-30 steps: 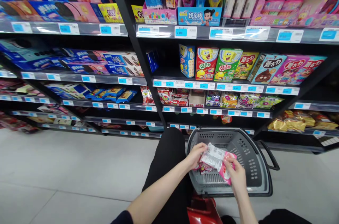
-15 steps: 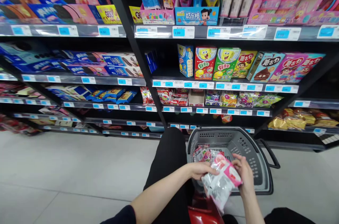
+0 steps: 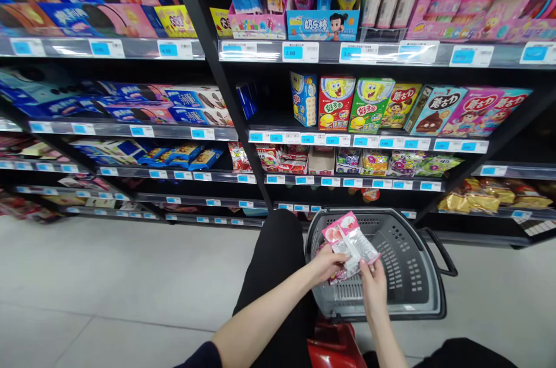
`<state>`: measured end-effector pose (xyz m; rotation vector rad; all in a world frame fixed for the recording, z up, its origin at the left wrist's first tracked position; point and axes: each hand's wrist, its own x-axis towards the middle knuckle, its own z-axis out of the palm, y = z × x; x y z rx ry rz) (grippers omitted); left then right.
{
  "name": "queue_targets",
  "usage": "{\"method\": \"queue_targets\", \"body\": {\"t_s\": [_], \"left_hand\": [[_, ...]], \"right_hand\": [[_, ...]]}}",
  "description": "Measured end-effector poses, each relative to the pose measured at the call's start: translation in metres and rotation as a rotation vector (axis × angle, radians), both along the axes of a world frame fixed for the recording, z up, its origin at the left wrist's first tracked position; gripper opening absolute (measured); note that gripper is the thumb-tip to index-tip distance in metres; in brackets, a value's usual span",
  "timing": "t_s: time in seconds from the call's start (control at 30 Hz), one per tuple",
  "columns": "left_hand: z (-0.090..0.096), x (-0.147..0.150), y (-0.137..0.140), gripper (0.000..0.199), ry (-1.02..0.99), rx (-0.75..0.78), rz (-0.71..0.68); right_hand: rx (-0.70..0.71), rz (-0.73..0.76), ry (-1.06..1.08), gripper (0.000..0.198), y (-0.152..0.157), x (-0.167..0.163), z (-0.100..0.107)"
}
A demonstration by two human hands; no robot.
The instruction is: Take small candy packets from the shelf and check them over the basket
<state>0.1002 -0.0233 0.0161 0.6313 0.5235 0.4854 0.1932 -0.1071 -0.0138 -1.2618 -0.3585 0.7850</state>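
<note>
A pink and silver candy packet (image 3: 353, 242) is held between both hands above the grey shopping basket (image 3: 406, 298). My left hand (image 3: 329, 264) grips its lower left side, thumb on top. At the lower right edge, my right hand (image 3: 373, 281) pinches the packet with closed fingers. The packet lies tilted, its pink printed end pointing away and up to the left. Whatever lies in the basket's left part is mostly hidden behind the packet and my left hand.
Shelves of boxed snacks (image 3: 336, 102) and bagged sweets (image 3: 376, 162) stand just beyond the basket. The basket's black handle (image 3: 441, 252) sticks out to the right. My black-trousered knee (image 3: 282, 240) is at its left, and a red object (image 3: 332, 348) sits below on the grey floor (image 3: 130, 275).
The packet has turned, its pink end swinging from the right to the upper left. It has moved up over the basket's left part. My right hand has shifted left and taken its near edge.
</note>
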Motion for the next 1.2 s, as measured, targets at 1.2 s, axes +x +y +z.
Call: {"method": "queue_targets", "body": {"t_s": [1.2], "left_hand": [[0.016, -0.008, 0.020, 0.021, 0.330, 0.522, 0.114]], "right_hand": [[-0.139, -0.002, -0.429, 0.026, -0.031, 0.048, 0.036]]}}
